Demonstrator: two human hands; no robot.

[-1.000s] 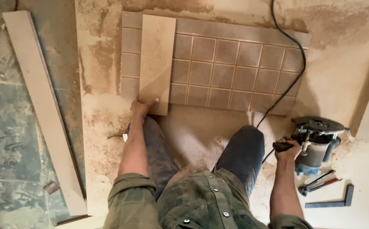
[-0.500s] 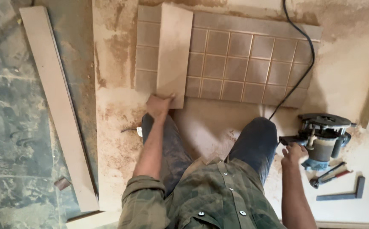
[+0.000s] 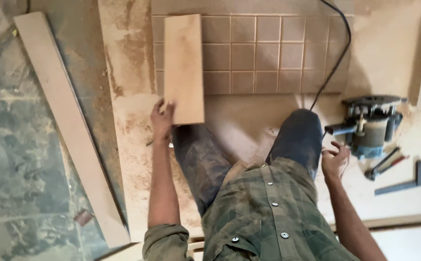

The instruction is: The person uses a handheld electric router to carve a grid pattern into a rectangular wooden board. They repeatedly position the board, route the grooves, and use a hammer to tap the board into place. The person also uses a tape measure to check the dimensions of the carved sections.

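Two hands busy here: left hand [image 3: 163,119] fingers grasping the bottom edge of a short plank [image 3: 184,68] lying across a grid-grooved panel [image 3: 278,55], right hand [image 3: 335,159] released, fingers spread just beside the corded router [image 3: 369,126]. Sawdust covers the floor [image 3: 128,145]; long board [image 3: 70,121] lies left.

One view only — head camera, worn by the person, looking steeply down over their own shirt [image 3: 268,212] and knees to the floor. Fairly near: arms reach into frame from the bottom edge. Top of frame is the grooved panel [image 3: 278,48]; left a long board [image 3: 70,130]; right a router [image 3: 370,125] — no second view to overlap.
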